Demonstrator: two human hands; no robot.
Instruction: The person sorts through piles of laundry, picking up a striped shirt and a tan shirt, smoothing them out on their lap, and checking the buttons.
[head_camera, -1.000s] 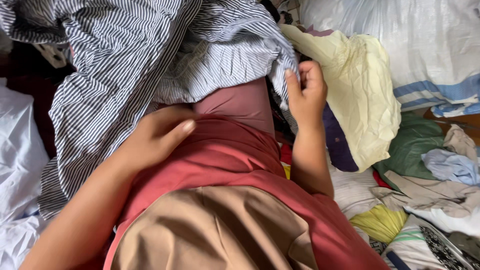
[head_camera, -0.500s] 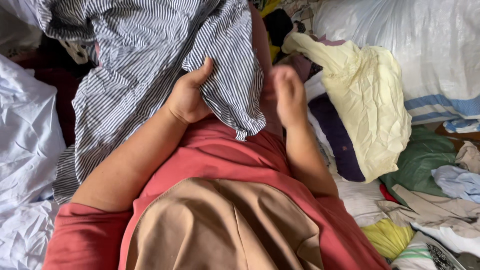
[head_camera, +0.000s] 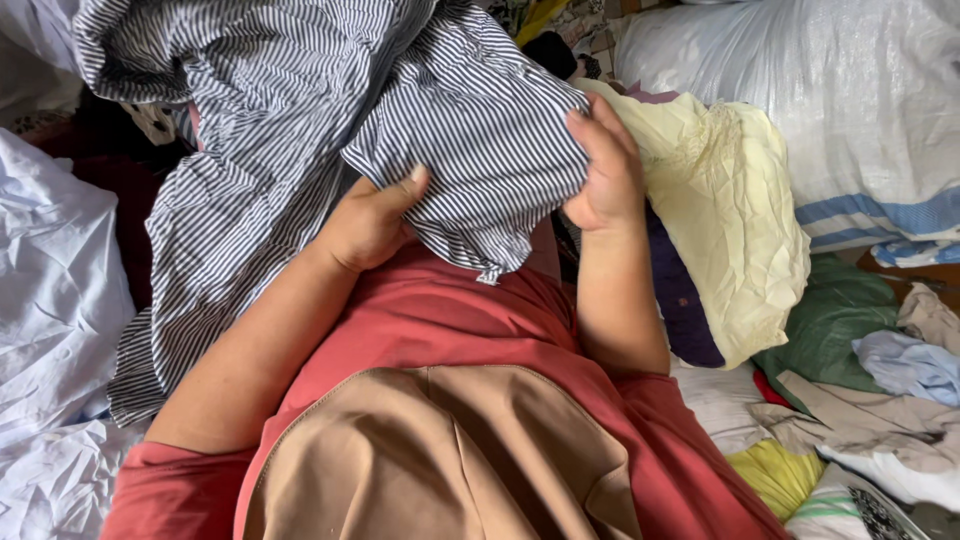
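Observation:
A large blue-and-white striped garment (head_camera: 290, 120) spreads across the upper left and middle of the head view. My left hand (head_camera: 368, 222) grips a fold of it from below, thumb on top of the cloth. My right hand (head_camera: 605, 170) clutches the same fold at its right edge, fingers curled into the fabric. Between the two hands the fold hangs down over my red shirt (head_camera: 450, 310). A tan cloth (head_camera: 440, 460) lies over my lap below.
A pale yellow garment (head_camera: 730, 210) over a dark purple one (head_camera: 680, 290) sits just right of my right hand. A white woven sack (head_camera: 820, 90) fills the top right. White cloth (head_camera: 50, 290) lies at left; green, grey and yellow clothes (head_camera: 850, 330) pile at right.
My right hand has risen and closed on the striped fold, which it was not holding half a second ago. My left hand keeps its grip and the fold is now pulled wider.

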